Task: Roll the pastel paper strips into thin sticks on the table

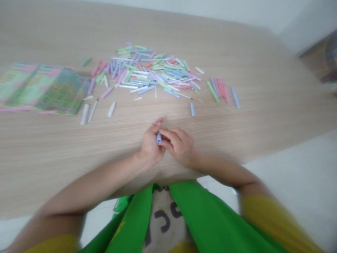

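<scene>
Near the table's front edge, my left hand (153,142) and my right hand (179,144) meet. Between them is a small blue-violet tube (159,137), its hollow end facing me. The fingers of my left hand are wrapped round it, while my right thumb and fingertips pinch it from the right side. Its far end is hidden by the fingers. Beyond my hands lies a single blue piece (192,109), and a white cap-like piece (111,109) rests to the left.
A wide pile of pastel sticks and tubes (158,73) covers the table's (52,151) middle back. Green and pink printed packets (39,88) lie at the left. Several pink sticks (221,90) and a blue one (235,97) are at the right.
</scene>
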The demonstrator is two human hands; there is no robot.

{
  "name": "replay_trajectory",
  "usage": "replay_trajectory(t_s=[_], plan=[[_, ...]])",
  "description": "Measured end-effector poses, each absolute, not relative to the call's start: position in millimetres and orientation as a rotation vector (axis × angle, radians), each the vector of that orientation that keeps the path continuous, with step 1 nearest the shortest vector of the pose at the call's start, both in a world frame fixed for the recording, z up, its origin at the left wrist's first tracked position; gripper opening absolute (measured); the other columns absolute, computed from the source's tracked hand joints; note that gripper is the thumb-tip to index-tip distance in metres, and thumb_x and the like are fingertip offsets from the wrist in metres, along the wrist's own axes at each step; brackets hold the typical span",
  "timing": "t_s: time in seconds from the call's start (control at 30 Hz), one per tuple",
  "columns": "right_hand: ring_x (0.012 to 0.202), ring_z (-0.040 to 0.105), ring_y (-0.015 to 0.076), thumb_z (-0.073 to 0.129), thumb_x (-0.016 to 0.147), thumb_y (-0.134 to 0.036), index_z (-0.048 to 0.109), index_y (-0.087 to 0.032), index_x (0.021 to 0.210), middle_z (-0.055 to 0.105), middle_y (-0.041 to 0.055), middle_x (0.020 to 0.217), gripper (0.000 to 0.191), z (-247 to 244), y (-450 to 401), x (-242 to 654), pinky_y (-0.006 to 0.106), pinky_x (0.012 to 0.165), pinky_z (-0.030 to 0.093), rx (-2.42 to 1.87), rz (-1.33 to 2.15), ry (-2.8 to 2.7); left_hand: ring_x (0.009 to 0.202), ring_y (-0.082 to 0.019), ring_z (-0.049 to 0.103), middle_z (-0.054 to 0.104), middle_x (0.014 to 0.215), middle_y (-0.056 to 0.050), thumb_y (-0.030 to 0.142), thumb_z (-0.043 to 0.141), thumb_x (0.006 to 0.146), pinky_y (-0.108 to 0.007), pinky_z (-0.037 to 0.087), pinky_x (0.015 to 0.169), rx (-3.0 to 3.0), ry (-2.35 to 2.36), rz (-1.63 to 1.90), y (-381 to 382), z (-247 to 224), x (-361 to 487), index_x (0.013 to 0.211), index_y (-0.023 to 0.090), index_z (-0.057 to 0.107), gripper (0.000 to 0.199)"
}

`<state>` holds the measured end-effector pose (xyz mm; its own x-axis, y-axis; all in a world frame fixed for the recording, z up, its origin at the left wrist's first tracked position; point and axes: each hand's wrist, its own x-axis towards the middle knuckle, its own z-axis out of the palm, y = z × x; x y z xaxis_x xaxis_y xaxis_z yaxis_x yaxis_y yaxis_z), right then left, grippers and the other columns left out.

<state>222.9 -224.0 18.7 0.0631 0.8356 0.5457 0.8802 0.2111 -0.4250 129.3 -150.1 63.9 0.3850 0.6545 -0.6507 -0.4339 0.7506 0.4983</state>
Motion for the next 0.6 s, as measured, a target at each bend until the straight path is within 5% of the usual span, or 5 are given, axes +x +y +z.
replay_trajectory(t_s=[0.13,0.33,0.5,0.6], plan=[[0.083,0.07,0.0178,0.054,0.102,-0.034,0.073,-0.026,0.117,0.074,0.0035,0.092,0.026,21,-226,222,0.033,0.072,0.053,-1.492,-0.228,-1.772,0.04,-0.005,0.038,0.041,0.051,0.009,0.019,0.052,0.092,-0.012,0.025,0.037,0.268,0.874,0.703,-157,65,128,0.119,0.02,0.056,0.027],[0.084,0.069,0.0175,0.051,0.103,-0.034,0.069,-0.025,0.119,0.076,0.0057,0.096,0.026,17,-226,220,0.032,0.073,0.053,-1.489,-0.21,-1.759,0.044,-0.003,0.042,0.043,0.055,0.01,0.026,0.067,0.083,-0.011,0.03,0.042,0.37,0.817,0.762,-162,56,128,0.131,0.022,0.053,0.05],[0.08,0.067,0.0183,0.048,0.103,-0.038,0.067,-0.025,0.109,0.072,0.006,0.09,0.023,23,-223,230,0.032,0.072,0.054,-1.499,-0.184,-1.59,0.036,-0.006,0.032,0.038,0.052,0.011,0.044,0.057,0.092,-0.017,0.022,0.037,0.547,0.911,0.658,-160,57,130,0.134,0.022,0.05,0.047],[0.08,0.064,0.0194,0.044,0.103,-0.044,0.063,-0.025,0.105,0.067,0.0069,0.09,0.027,27,-218,240,0.034,0.073,0.054,-1.562,-0.197,-1.362,0.04,-0.01,0.038,0.042,0.054,0.009,0.048,0.058,0.092,-0.018,0.028,0.038,0.846,1.007,0.666,-155,57,123,0.129,0.022,0.048,0.046]])
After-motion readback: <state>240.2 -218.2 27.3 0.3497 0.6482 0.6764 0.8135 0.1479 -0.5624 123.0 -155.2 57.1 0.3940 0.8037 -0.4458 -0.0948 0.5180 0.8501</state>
